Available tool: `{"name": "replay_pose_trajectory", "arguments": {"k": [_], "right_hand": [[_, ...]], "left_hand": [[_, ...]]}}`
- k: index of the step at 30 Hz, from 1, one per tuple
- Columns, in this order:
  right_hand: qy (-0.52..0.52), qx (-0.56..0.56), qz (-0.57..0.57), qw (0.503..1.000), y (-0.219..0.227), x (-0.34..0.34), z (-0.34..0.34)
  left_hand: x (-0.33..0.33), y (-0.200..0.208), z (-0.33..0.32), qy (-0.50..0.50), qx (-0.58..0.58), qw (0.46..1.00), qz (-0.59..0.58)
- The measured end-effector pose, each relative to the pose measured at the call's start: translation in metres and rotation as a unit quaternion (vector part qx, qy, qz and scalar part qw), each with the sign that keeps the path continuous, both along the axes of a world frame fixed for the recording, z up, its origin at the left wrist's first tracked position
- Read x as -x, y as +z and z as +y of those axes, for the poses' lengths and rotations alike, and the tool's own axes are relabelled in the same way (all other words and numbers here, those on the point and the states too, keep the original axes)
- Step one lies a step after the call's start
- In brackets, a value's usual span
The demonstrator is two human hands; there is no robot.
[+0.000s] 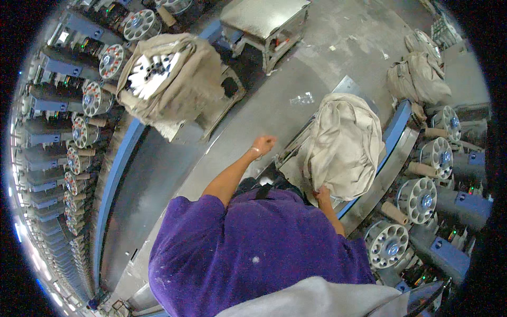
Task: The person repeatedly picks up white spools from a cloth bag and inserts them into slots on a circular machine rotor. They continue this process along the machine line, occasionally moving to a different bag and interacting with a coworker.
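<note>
A large beige cloth bag stands in a cart just ahead of me on the right, its top folded in loose creases. My right hand is closed on the near left edge of this bag. Away from it, my left hand hangs over the floor with its fingers curled in, and nothing shows in it. To the far left, another cloth bag on a cart gapes at the top, with many white tubes and some dark-ended ones inside.
Rows of spinning machine units with round multi-hole magazines line the right side and the left side. Blue rails edge the aisle. Ahead stands a metal-topped cart. More bags lie at the far right.
</note>
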State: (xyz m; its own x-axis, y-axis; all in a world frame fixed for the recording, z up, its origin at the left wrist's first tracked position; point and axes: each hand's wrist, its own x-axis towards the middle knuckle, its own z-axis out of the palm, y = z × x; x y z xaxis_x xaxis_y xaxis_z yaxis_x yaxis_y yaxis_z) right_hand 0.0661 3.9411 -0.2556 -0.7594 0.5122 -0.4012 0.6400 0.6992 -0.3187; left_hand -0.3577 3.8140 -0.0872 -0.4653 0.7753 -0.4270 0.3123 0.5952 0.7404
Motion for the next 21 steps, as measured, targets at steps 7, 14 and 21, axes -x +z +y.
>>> {"name": "replay_pose_trajectory", "arguments": {"k": [7, 14, 21], "right_hand": [[-0.009, -0.080, -0.140, 0.987, 0.011, 0.030, 0.118], [-0.257, 0.005, -0.279, 0.925, 0.020, 0.058, 0.207], [-0.406, -0.087, -0.271, 0.868, 0.092, 0.117, 0.220]], "left_hand": [[0.040, -0.040, -0.097, -0.103, 0.253, 0.961, 0.050], [0.132, -0.036, -0.159, -0.017, 0.489, 0.871, -0.048], [0.311, -0.055, 0.092, -0.149, 0.339, 0.916, 0.156]]}}
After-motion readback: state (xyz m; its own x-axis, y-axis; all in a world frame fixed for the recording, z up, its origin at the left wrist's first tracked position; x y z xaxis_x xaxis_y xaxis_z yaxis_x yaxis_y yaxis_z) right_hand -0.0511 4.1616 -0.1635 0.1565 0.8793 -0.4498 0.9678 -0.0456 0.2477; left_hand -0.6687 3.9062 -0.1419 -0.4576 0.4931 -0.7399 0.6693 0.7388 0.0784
